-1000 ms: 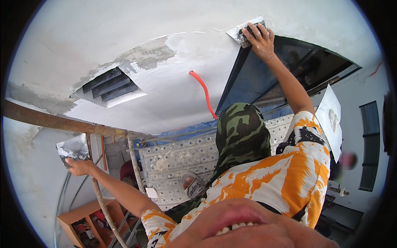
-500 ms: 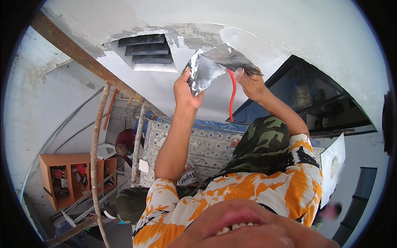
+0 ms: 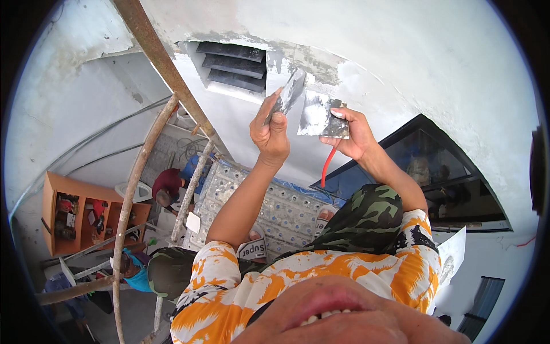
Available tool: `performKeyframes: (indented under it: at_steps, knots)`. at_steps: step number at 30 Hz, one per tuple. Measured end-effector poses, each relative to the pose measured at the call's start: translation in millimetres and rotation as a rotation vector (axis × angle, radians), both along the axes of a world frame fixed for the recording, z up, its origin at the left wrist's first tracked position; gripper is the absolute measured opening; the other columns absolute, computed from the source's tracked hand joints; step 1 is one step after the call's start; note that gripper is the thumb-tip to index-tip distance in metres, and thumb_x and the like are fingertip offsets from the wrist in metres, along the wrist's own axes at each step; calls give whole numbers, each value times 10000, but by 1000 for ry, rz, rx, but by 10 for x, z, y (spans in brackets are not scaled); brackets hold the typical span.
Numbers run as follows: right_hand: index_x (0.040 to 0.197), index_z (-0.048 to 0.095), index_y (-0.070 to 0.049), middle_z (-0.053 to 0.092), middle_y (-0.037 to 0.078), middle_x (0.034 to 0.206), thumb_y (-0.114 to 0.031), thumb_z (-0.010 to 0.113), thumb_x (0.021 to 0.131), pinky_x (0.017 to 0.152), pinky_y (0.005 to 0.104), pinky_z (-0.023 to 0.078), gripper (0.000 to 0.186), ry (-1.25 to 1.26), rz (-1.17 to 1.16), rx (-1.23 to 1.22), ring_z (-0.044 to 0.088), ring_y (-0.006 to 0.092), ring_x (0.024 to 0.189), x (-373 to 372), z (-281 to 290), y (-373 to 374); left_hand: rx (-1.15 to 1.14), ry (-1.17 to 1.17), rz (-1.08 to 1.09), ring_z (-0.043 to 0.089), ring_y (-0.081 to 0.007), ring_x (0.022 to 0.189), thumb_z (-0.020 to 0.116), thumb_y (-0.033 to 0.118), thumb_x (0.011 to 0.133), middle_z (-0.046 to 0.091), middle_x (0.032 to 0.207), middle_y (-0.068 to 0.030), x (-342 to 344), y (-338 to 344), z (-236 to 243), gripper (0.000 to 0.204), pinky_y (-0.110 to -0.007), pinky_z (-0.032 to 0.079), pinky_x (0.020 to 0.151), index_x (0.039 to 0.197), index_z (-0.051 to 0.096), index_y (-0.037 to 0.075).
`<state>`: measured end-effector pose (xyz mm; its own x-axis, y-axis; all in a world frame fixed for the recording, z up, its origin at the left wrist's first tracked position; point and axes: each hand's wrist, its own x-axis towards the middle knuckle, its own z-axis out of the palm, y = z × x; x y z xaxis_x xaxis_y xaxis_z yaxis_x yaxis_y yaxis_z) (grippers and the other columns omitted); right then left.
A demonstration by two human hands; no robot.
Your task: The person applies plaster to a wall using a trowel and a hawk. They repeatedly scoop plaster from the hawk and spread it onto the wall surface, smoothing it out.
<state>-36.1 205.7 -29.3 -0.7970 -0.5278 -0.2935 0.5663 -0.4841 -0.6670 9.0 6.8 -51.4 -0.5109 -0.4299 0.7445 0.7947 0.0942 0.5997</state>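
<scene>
In the head view my left hand [image 3: 269, 137] grips a thin metal scraper [image 3: 291, 90], tilted nearly edge-on and smeared with white filler. Just beside it my right hand [image 3: 358, 135] holds a square metal scraper [image 3: 314, 117], its face coated with white and dark smears, thumb on top. The two blades are close together, in front of a patchy plastered surface [image 3: 315, 63] beside a recessed slatted vent [image 3: 235, 66]. A red flexible tube [image 3: 326, 166] hangs below my right hand, its upper part hidden.
My feet stand on a perforated metal platform [image 3: 238, 195]. Scaffold poles [image 3: 135, 178] run along the left. Below are an orange wooden cabinet [image 3: 77, 212], a co-worker in maroon [image 3: 166, 186] and another in turquoise [image 3: 137, 275]. A dark glazed window [image 3: 435, 172] is at right, near a white board [image 3: 450, 252].
My hands came together from opposite sides, the right down from the upper surface. Both blades have since turned, the left more edge-on, the right facing up. The view has swung round.
</scene>
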Motion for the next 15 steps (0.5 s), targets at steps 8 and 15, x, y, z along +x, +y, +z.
performKeyframes:
  at_steps: [8,15]
  knots:
    - [1394,498,-36,620,131,1291,-223,511,1049,971,467,545,393,653,94,361,647,282,1137,-25,888,-149,-369,-19,447,660,-191,679,641,175,980,696,788,-112,31,-1003,-255,195,-295,503,590,1000,692,-12]
    - [1442,518,-162,474,126,1425,-98,571,887,938,496,390,561,2513,-271,1981,453,334,1289,-1255,318,-1527,289,-46,676,424,-58,623,589,235,1024,524,696,47,76,-2815,71,318,-256,322,549,793,589,18]
